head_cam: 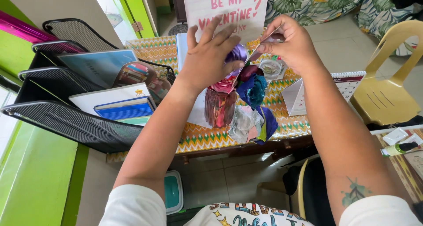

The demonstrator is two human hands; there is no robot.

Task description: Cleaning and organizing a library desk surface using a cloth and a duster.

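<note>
The left hand (209, 60) lies with fingers spread wide over the foil flowers (246, 82) standing in a reddish foil-wrapped jar (219, 108) near the middle of the patterned table (198, 138). The right hand (288, 43) is pinched narrow on what looks like a thin strip of foil (244, 67) running down into the bouquet. A black mesh tray rack (66, 115) overhangs the table's left edge, and a desk calendar (348, 82) stands at its right edge.

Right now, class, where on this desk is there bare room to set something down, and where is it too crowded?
Bare tablecloth shows along the front edge, between the tray rack and the calendar, and at the back left corner beside the notepad. The middle is crowded: both hands, left and right, work over the jar, foil flowers and wrappers.
</note>
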